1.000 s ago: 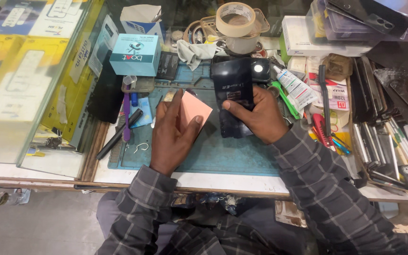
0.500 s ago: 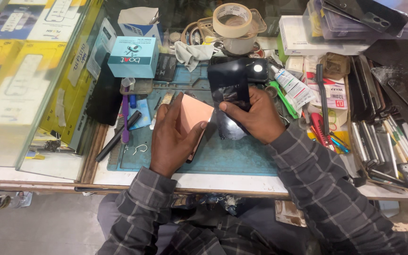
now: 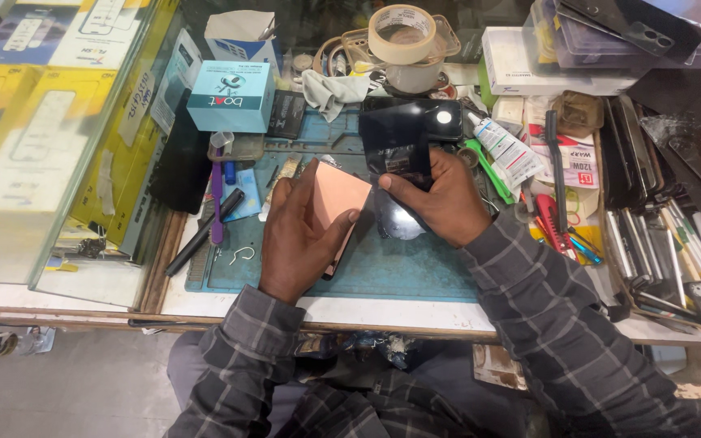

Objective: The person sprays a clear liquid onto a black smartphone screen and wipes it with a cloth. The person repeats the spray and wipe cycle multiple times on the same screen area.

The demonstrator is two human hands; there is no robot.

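Observation:
My left hand (image 3: 295, 235) holds a thin rectangular phone part (image 3: 336, 199) with a copper-pink back, tilted up off the teal work mat (image 3: 415, 264). My right hand (image 3: 444, 199) grips a glossy black phone back panel (image 3: 399, 146) with a round camera hole, lifted over the mat's middle. The two pieces sit side by side, nearly touching between my hands. Both forearms wear grey plaid sleeves.
A teal box (image 3: 230, 96) and a tape roll (image 3: 402, 34) stand at the back. A white glue tube (image 3: 506, 150), green tool (image 3: 488, 169) and red cutters (image 3: 549, 219) lie right. Purple brush (image 3: 217, 195) and black pen (image 3: 204, 231) lie left. Glass case (image 3: 50, 138) flanks the left.
My left hand has tipped the copper-pink part a little closer to the black panel. My right hand has shifted its grip slightly on the panel.

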